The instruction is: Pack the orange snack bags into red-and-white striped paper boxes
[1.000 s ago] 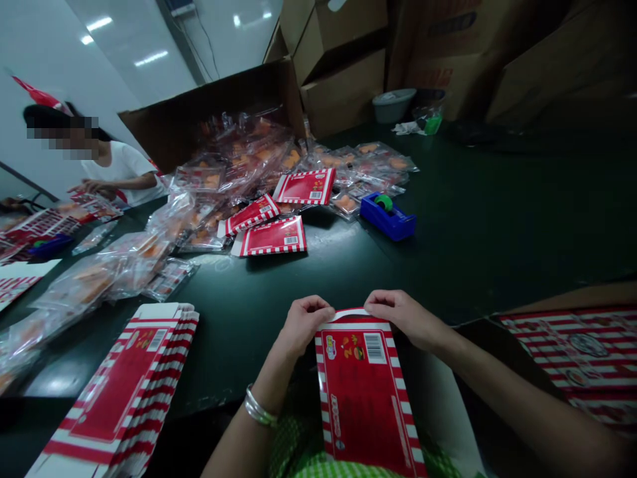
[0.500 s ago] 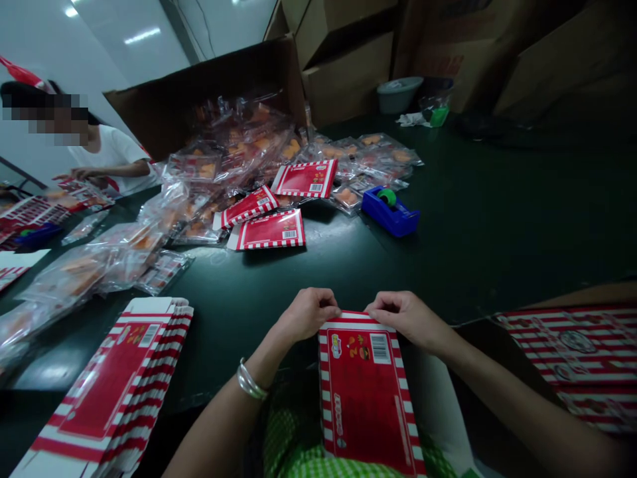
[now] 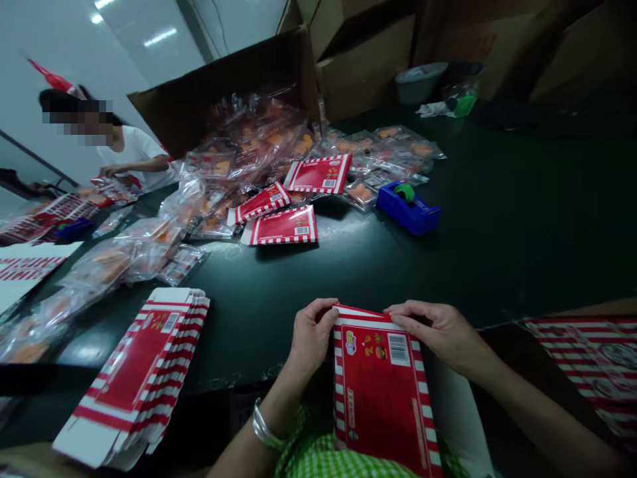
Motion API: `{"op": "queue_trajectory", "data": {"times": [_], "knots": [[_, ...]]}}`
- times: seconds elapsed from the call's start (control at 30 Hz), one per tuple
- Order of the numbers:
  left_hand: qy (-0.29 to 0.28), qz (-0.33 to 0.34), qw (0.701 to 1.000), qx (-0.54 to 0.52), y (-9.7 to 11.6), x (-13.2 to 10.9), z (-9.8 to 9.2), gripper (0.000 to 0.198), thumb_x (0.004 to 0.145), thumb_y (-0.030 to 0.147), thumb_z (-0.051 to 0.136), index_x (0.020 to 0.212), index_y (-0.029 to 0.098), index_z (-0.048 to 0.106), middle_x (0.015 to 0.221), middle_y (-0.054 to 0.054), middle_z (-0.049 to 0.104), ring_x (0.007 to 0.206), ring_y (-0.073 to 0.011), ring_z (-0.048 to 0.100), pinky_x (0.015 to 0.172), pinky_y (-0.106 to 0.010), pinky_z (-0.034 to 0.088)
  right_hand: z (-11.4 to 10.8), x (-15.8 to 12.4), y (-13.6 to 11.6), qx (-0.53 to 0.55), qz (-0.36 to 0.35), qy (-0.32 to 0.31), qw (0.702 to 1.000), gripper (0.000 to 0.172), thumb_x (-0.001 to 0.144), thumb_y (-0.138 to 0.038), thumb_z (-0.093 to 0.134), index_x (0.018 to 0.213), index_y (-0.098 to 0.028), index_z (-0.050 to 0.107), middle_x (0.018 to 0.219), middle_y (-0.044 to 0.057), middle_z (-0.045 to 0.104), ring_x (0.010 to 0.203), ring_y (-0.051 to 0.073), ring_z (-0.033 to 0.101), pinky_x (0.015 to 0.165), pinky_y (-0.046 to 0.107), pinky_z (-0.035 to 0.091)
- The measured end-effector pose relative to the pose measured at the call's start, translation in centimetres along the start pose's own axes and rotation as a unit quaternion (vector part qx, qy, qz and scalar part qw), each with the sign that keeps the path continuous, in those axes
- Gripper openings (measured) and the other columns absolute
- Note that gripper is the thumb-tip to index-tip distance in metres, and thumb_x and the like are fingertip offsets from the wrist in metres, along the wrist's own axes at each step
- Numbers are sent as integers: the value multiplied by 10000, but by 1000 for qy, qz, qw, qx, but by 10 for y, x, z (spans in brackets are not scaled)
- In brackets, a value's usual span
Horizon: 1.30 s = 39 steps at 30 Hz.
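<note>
I hold a flat red carton with white-striped borders upright against my lap, its printed side up. My left hand grips its top left corner, and my right hand presses along the top right edge. A narrow striped flap shows at the carton's top edge. A silver bangle circles my left wrist. To the left on the table lies a stack of flattened matching cartons, out of reach of neither hand's fingers but not touched.
A tipped cardboard box spills clear bags of orange snacks over the dark green table. Loose cartons lie among them, near a blue tape dispenser. A co-worker handles cartons at the far left. More striped cartons sit right.
The view has swung, so the table items sit further right and the carton sits lower. Both hands stay on the carton's top edge, and my right hand now lies flatter on it.
</note>
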<state>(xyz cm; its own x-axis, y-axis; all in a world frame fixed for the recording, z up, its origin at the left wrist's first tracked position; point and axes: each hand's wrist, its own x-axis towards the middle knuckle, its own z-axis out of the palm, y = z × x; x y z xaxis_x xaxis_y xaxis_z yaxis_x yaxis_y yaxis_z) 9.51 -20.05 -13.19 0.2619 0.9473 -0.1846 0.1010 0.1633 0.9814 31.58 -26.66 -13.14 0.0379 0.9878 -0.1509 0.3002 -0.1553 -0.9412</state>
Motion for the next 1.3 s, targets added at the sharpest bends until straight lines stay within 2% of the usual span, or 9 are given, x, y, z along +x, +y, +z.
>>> {"op": "queue_trajectory", "data": {"times": [0.2, 0.33, 0.47, 0.7, 0.8, 0.93, 1.0, 1.1, 1.3], "knots": [[-52, 8, 999, -10, 4, 6, 2, 137, 696, 254, 682, 787, 151, 684, 721, -9, 679, 667, -138, 588, 644, -244, 463, 7, 21, -37, -177, -80, -53, 979, 292, 889, -400, 502, 905, -207, 722, 893, 48, 743, 779, 201, 667, 668, 280, 460], [-102, 17, 995, -15, 6, 4, 3, 194, 716, 214, 672, 900, 154, 673, 831, -34, 717, 786, -165, 637, 735, -268, 490, 17, 41, -61, -251, -118, -121, 953, 239, 857, -268, 541, 718, -181, 714, 710, 37, 713, 624, 153, 612, 575, 246, 399], [-146, 2, 988, -43, 5, 0, -1, 425, 735, 178, 653, 1154, 172, 584, 998, -68, 721, 924, -195, 654, 793, -303, 507, 24, 44, -63, -248, -127, -128, 952, 213, 829, -209, 560, 659, -171, 683, 659, 26, 686, 582, 130, 577, 556, 235, 375], [-152, 25, 988, -1, 10, 5, -16, 122, 770, 220, 634, 862, 145, 664, 826, -32, 694, 755, -142, 616, 721, -254, 476, -3, 39, -48, -197, -134, -168, 956, 249, 864, -281, 507, 863, -212, 747, 849, 25, 740, 742, 171, 663, 656, 253, 471], [-140, 11, 990, 7, 7, 1, -20, 115, 794, 245, 625, 847, 146, 649, 806, -23, 673, 738, -134, 596, 696, -242, 470, -15, 21, -24, -154, -101, -110, 977, 282, 870, -352, 514, 976, -225, 742, 987, 42, 746, 873, 215, 689, 734, 293, 522], [-111, 22, 993, 22, -5, -12, -11, 130, 845, 292, 598, 863, 168, 634, 1013, -46, 658, 845, -150, 591, 719, -243, 477, -5, -13, 4, -135, -97, -9, 986, 281, 875, -339, 521, 1011, -226, 740, 1072, 61, 732, 989, 236, 674, 878, 343, 517], [-94, 14, 995, 3, -9, -16, -6, 157, 842, 328, 612, 870, 175, 634, 1007, -40, 650, 848, -155, 591, 709, -243, 483, -4, -16, 9, -94, -74, 2, 993, 265, 860, -358, 552, 981, -230, 750, 1054, 63, 737, 970, 239, 680, 848, 344, 536], [-79, -36, 995, -56, -12, -13, -3, 253, 768, 405, 700, 814, 170, 620, 840, -18, 642, 764, -160, 599, 651, -249, 489, -28, 11, 8, -20, -16, 35, 999, 279, 769, -446, 666, 875, -204, 757, 935, 74, 749, 877, 255, 694, 741, 344, 570], [-82, -64, 990, -99, -17, -2, -3, 398, 654, 509, 784, 771, 170, 612, 880, -44, 685, 818, -213, 641, 668, -297, 528, -98, 121, -3, -48, 2, 334, 941, 458, 836, -353, 652, 1244, -162, 569, 1355, 132, 521, 1304, 309, 421, 1074, 495, 352]]}}
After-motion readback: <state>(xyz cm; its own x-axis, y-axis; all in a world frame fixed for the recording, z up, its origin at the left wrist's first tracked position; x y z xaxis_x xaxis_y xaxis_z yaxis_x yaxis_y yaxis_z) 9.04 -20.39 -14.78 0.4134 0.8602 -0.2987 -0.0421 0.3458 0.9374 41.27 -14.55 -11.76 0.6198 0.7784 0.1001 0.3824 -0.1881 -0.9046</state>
